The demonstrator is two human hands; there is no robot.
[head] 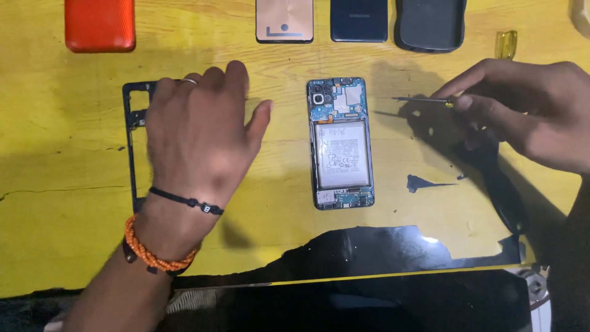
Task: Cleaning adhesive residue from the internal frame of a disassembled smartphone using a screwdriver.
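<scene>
An opened phone (342,142) lies face down mid-table, its battery and circuit boards exposed. My left hand (200,132) rests flat, fingers apart, over a black plastic phone frame (131,123) to the left of the phone, hiding most of it. My right hand (522,110) is to the right of the phone and pinches a thin screwdriver (424,99) with a yellow handle; its tip points left toward the phone's top, short of it.
Along the far edge of the yellow wooden table (61,184) lie an orange case (99,24), a pink back cover (284,21), a dark blue phone (359,20), a black case (430,24) and a yellow tool (506,44). A dark panel (369,301) spans the near edge.
</scene>
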